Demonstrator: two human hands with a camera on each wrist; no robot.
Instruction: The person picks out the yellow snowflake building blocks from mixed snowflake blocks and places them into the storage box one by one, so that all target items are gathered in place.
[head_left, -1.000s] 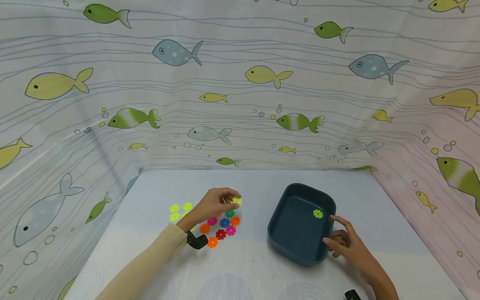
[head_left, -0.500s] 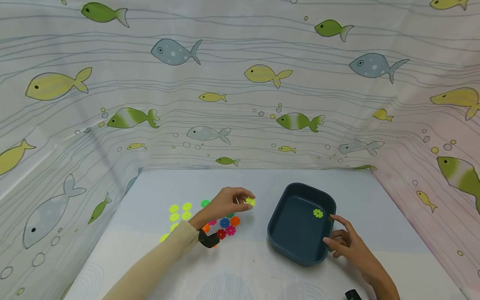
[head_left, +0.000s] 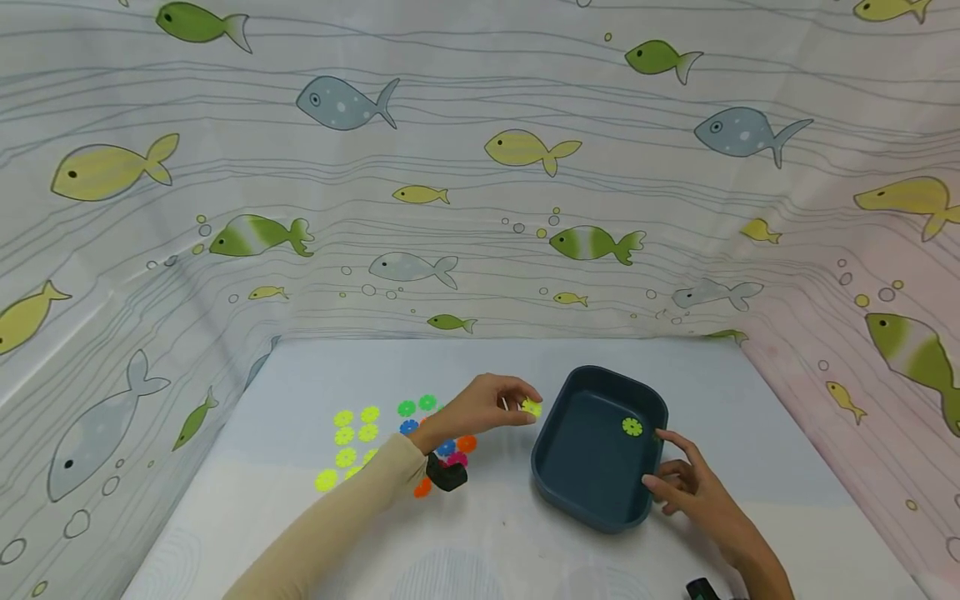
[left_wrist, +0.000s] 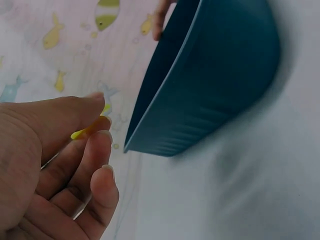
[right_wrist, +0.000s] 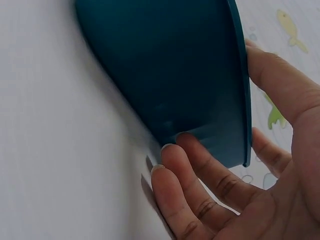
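Two bare hands are busy here, one on each side of a dark blue tray (head_left: 588, 471). Left hand (head_left: 495, 406) is just off the tray's left rim, not touching it, with thumb and index finger pinched together on a small yellow flower piece (head_left: 532, 407). The left wrist view has that piece nearly edge-on, and the other fingers are just loosely bent, a bit apart from each other. Right hand (head_left: 693, 483) is over on the tray's right side, gripping the rim: fingers half curled, a few resting against the outer wall in the right wrist view.

Inside the tray, toward its right wall, lies one lime flower (head_left: 632, 427), flat on the bottom. Well left of the tray there's a patch of yellow flowers (head_left: 344, 436) in rough rows, some of it covered by the beige sleeve (head_left: 337, 517). Between those and the tray sits a mixed bunch: green flowers (head_left: 406, 408), blue flowers (head_left: 446, 447), orange flowers (head_left: 466, 443) and a pink one. Can't really count them, the left arm and its black wrist strap (head_left: 447, 475) get in the way.

Everything's on a white table (head_left: 495, 558), and behind the tray hangs a pale fish-print backdrop (head_left: 480, 225), which wraps round both sides too.
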